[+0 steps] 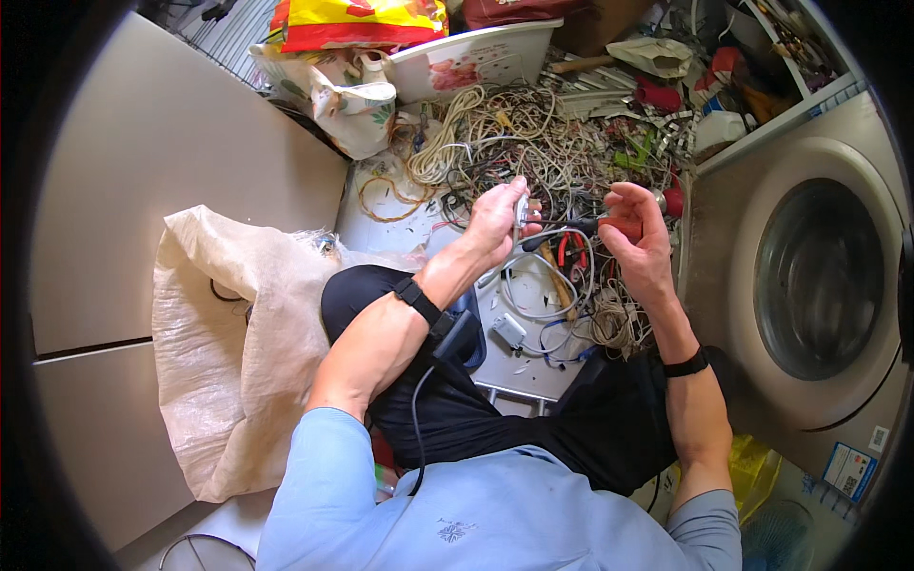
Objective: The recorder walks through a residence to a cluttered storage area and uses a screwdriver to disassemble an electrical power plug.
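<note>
My left hand [493, 226] is closed around a small silver-white piece [521, 209] that looks like a plug or connector. From the right, a screwdriver [586, 227] with a thin shaft and a black and red handle points at this piece. Its handle lies in the curled fingers of my right hand [640, 246]. Just below, a grey cable [592, 271] loops over the work surface near a white power adapter [509, 330]. Red-handled pliers [572, 249] and a wooden handle [556, 276] lie inside that loop, partly covered.
A big tangle of wires [533, 133] fills the far side. Behind it stands a white printed tub [476, 59]. To the left are a beige sack [228, 352] and a smooth grey cabinet [181, 143]; a front-loading washing machine [809, 276] stands at the right.
</note>
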{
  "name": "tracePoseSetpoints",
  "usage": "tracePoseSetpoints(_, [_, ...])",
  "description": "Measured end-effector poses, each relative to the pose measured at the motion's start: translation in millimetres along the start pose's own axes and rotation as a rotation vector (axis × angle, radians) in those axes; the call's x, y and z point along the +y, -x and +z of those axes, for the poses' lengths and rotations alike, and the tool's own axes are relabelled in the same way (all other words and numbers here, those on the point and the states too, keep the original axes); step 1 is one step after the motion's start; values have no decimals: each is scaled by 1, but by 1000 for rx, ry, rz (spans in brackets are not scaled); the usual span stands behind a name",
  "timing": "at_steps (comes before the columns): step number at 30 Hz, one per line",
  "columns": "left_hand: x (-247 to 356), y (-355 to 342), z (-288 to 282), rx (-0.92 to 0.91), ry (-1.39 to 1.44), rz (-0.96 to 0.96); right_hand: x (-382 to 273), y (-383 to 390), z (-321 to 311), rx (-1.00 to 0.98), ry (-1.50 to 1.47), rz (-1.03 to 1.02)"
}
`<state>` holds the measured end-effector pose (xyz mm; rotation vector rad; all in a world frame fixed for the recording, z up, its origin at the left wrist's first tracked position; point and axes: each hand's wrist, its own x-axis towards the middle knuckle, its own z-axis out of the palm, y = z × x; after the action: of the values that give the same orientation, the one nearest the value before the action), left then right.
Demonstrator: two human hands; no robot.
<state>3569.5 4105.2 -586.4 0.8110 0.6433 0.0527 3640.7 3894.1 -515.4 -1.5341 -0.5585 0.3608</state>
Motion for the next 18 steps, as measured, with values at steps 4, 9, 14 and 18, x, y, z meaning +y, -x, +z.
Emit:
tracePoseSetpoints(4, [5,-1,11,-57,41,-29,3,-2,-6,47,35,15])
tracePoseSetpoints(9, [10,0,10,-87,103,-50,-20,5,-6,27,106,-23])
tracePoseSetpoints(14, [13,1,14,-118,111,-55,-28,2,-15,65,-62,-152])
tracePoseSetpoints(18, [9,1,23,-153,145,-64,-16,-12,-32,144,-157,-181])
